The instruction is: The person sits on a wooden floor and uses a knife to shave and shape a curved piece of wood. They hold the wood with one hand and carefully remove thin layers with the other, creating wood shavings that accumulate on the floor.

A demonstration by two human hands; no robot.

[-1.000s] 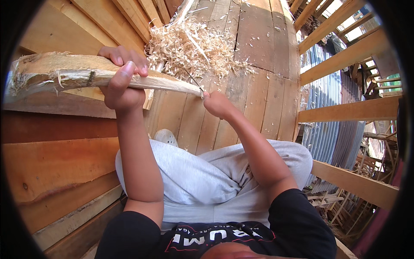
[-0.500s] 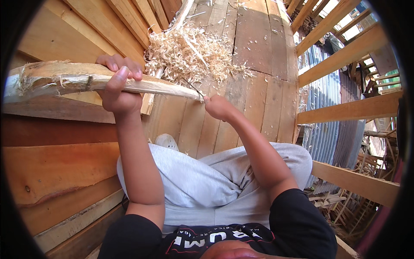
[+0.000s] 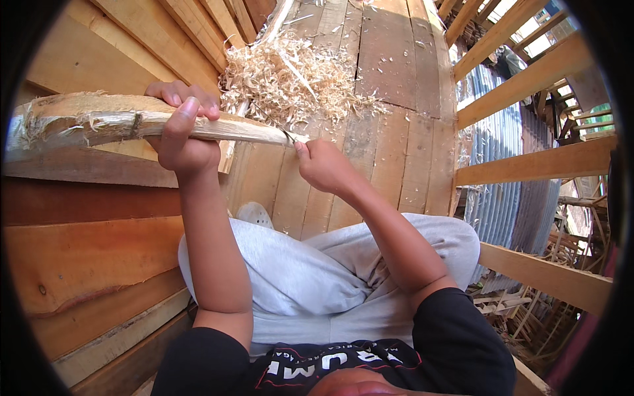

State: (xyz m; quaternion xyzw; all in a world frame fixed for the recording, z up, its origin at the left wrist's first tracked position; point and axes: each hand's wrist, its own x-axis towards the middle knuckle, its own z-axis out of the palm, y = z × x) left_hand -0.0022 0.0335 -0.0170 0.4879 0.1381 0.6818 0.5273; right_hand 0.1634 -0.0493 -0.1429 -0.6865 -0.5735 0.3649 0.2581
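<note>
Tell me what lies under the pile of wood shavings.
The wood shavings lie on a floor of wooden planks, bare around the heap. A pale thin stick pokes out of it. Whatever else sits beneath the heap is covered.

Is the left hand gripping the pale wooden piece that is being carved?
Yes: the left hand is wrapped around the wooden piece, thumb across its near side, while the right hand meets its tapered tip.

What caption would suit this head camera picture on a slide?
Seated on a plank floor, the left hand grips a pale wooden piece while the right hand whittles its tip above wood shavings.
</note>
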